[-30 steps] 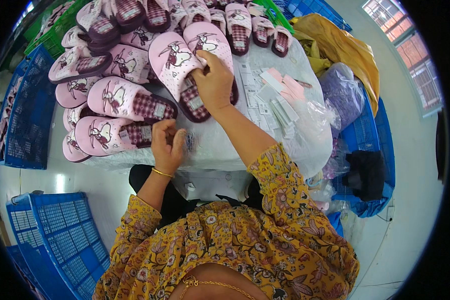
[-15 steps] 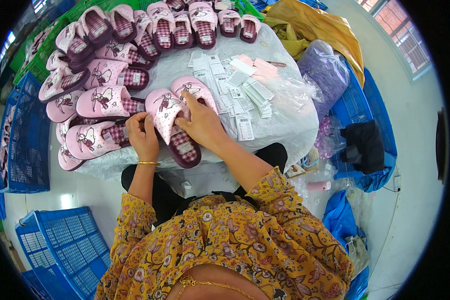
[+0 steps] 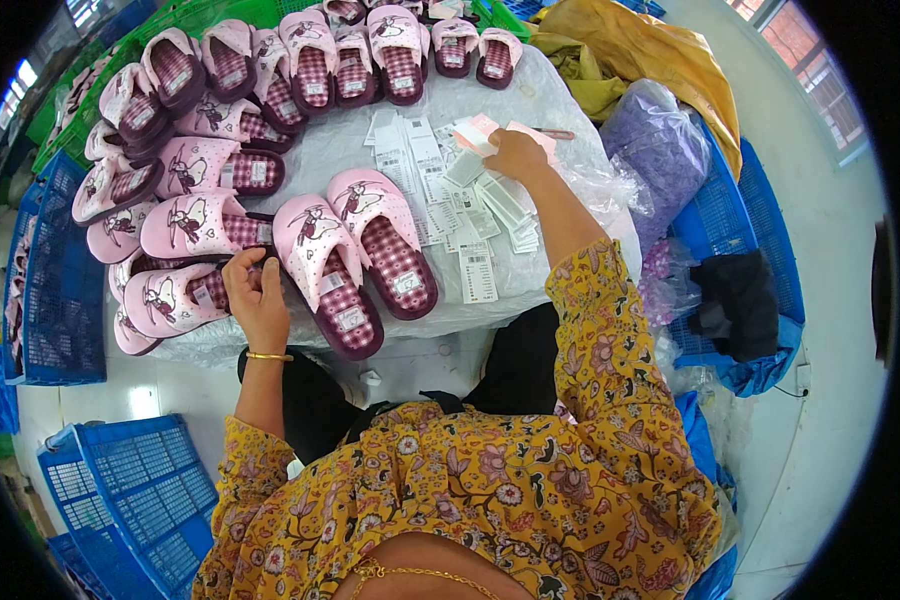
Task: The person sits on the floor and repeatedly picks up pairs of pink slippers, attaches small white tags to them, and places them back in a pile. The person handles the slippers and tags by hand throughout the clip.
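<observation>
A pair of pink slippers with dark soles and checked insoles lies in front of me: the left slipper (image 3: 315, 250) and the right slipper (image 3: 365, 205) rest side by side, heels toward me. My left hand (image 3: 257, 298) is just left of the pair, fingers loosely bent and apart, with nothing seen in them. Over at the cards, my right hand (image 3: 520, 155) has its fingers closed at the edge of a pink card (image 3: 476, 132); its fingertips are partly hidden. White printed tags (image 3: 478, 270) spread between the slippers and that hand.
More pink slippers (image 3: 185, 220) crowd the left and far sides of the plastic-covered table (image 3: 560, 85). At right are a purple bag (image 3: 650, 145) and a blue crate (image 3: 710, 220). Other blue crates (image 3: 145, 490) stand on the floor at left.
My right hand has left the slippers and moved right to the cards. My left hand has let go of the left slipper. The pair now lies flat, side by side.
</observation>
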`<state>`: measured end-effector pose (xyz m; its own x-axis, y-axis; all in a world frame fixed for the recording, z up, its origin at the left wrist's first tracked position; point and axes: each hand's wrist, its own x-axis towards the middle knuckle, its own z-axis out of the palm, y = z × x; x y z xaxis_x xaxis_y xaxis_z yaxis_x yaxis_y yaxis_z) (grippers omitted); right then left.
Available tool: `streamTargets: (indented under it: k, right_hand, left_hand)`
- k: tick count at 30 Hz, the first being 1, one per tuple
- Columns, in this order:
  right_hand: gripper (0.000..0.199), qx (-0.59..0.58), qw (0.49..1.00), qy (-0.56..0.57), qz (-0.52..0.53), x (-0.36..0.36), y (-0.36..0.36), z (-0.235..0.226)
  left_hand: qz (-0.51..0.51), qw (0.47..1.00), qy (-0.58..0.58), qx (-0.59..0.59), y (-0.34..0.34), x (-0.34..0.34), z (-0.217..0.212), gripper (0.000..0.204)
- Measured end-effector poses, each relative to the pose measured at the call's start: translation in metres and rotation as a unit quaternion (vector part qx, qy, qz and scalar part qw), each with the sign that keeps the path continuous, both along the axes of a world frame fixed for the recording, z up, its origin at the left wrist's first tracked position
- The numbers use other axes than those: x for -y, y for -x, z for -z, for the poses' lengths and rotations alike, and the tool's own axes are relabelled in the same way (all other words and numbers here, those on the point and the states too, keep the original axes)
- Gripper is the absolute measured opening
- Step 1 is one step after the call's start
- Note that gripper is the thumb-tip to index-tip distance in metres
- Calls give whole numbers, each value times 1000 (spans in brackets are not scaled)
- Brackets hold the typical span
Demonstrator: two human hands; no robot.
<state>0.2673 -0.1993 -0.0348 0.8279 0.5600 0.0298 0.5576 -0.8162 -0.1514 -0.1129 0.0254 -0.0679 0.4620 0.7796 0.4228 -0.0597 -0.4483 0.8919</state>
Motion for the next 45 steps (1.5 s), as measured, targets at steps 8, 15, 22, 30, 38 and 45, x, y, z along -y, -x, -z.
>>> streamTargets:
  k: [8,15,22,30,38,45]
  right_hand:
    - [19,104,986,108,-78,-6,7,-1]
    - [7,339,928,-111,-110,15,10,-1]
    - [9,250,824,-374,-345,31,127,-30]
    - [16,121,860,-435,-237,97,204,-18]
    - [24,4,882,-465,76,197,191,36]
    - [29,-135,864,-463,148,221,195,72]
  left_hand:
    - [-22,998,-46,-36,17,-3,-13,18]
    - [-41,982,-181,-39,11,5,-40,20]
    - [104,867,-461,-158,-40,95,-124,48]
    - [347,809,-413,-236,-90,135,-108,20]
    - [337,911,-49,-232,-159,151,-91,28]
    - [460,867,77,-176,-216,196,-65,28]
